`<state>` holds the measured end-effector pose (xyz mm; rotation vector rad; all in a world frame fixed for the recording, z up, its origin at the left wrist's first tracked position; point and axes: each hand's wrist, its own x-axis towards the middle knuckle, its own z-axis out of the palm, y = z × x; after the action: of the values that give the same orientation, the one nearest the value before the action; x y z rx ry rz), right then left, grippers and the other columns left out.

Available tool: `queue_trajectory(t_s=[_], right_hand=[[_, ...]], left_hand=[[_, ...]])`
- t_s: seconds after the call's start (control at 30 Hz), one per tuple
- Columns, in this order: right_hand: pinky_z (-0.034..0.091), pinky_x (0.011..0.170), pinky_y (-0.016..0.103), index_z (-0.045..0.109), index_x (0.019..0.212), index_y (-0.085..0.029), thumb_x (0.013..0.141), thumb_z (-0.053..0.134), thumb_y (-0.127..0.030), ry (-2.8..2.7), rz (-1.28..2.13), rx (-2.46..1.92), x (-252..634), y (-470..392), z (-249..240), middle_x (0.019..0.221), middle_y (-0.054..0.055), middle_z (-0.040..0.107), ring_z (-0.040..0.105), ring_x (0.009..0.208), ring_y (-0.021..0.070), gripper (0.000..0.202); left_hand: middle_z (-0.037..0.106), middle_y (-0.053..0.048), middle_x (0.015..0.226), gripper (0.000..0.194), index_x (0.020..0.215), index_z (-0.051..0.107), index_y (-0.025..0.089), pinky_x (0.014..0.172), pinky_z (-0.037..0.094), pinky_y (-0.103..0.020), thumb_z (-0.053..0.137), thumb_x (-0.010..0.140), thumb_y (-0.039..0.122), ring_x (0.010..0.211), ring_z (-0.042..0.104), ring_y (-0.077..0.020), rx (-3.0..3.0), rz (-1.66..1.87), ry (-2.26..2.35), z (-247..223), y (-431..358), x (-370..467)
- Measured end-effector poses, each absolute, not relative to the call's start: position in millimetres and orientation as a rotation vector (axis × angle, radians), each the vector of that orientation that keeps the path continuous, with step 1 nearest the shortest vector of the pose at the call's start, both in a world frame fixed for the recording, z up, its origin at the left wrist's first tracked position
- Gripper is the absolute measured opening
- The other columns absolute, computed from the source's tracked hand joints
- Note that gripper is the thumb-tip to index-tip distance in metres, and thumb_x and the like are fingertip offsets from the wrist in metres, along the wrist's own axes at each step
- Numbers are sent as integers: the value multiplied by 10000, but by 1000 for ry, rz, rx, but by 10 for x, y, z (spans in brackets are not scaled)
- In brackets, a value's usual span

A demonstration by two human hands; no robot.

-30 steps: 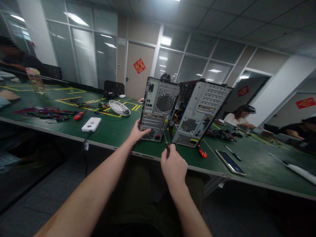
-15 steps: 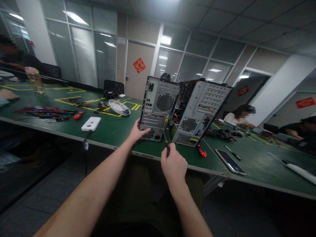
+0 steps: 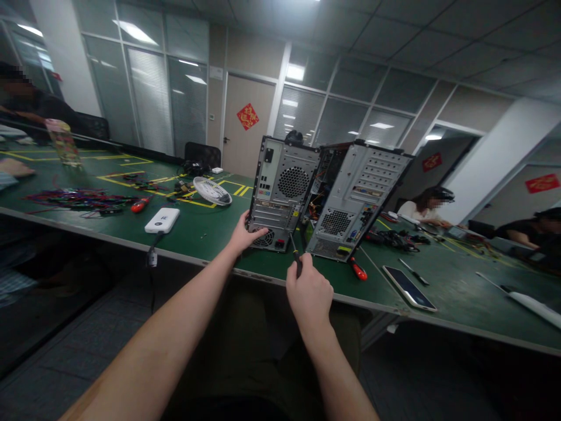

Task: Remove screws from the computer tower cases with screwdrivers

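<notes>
Upright on the green table stands a computer case (image 3: 275, 202), its rear panel of ports, slots and fan grilles facing me. My left hand (image 3: 245, 235) holds its lower left edge, thumb across the back panel and the other fingers mostly hidden behind the side. My right hand (image 3: 309, 285) is closed round the dark handle of a screwdriver (image 3: 298, 263). The thin shaft points up to the lower right edge of the case's back; whether the tip sits in a screw cannot be made out. A second computer case (image 3: 339, 202) stands close by on the right.
Left lie a white power bank (image 3: 162, 220) with a cable, a red-handled tool (image 3: 141, 204), tangled wires (image 3: 83, 200) and a white oval dish (image 3: 212, 191). Right are another red-handled tool (image 3: 359, 269), a phone (image 3: 409, 287) and black cables (image 3: 397, 238). Other people sit farther along.
</notes>
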<state>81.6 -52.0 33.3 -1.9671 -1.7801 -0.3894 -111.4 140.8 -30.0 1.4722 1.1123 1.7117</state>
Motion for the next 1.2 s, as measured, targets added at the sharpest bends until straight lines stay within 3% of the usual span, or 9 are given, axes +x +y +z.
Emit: queue_trajectory(t_s=[0.47, 0.77, 0.97, 1.07, 1.2], right_hand=[[333, 603, 287, 598, 1186, -220, 1088, 482, -307, -1785, -395, -2026, 727, -522, 382, 843, 61, 768, 752, 733, 245, 175], [311, 643, 288, 601, 1125, -228, 1081, 469, -337, -1525, 15, -1884, 788, -501, 346, 778, 32, 697, 645, 686, 216, 177], [411, 647, 282, 550, 1045, -243, 1056, 396, -516, -1284, 348, -1567, 925, -359, 145, 746, -1, 641, 631, 686, 214, 313], [426, 616, 268, 510, 1115, -238, 982, 516, -509, -1298, 397, -1533, 965, -314, 72, 767, -19, 650, 624, 638, 191, 302], [406, 604, 273, 476, 1110, -255, 831, 628, -327, -1312, 387, -1586, 982, -347, 105, 769, -37, 648, 602, 603, 190, 326]], left_hand=[[629, -185, 1489, 1071, 1528, 460, 193, 1224, 429, -515, 960, 637, 513, 1381, 616, -338, 1473, 1704, 1128, -276, 1393, -1105], [605, -206, 1511, 1047, 1519, 452, 170, 1217, 440, -491, 951, 655, 486, 1386, 612, -328, 1477, 1702, 1117, -266, 1382, -1099], [594, -189, 1528, 1048, 1530, 462, 202, 1234, 417, -509, 954, 654, 500, 1400, 598, -331, 1469, 1693, 1131, -281, 1397, -1112], [593, -185, 1532, 1064, 1545, 451, 210, 1231, 423, -508, 954, 654, 504, 1393, 605, -325, 1468, 1699, 1108, -295, 1410, -1114], [598, -181, 1528, 1073, 1546, 447, 210, 1233, 422, -510, 955, 649, 507, 1405, 598, -325, 1465, 1705, 1099, -300, 1415, -1108]])
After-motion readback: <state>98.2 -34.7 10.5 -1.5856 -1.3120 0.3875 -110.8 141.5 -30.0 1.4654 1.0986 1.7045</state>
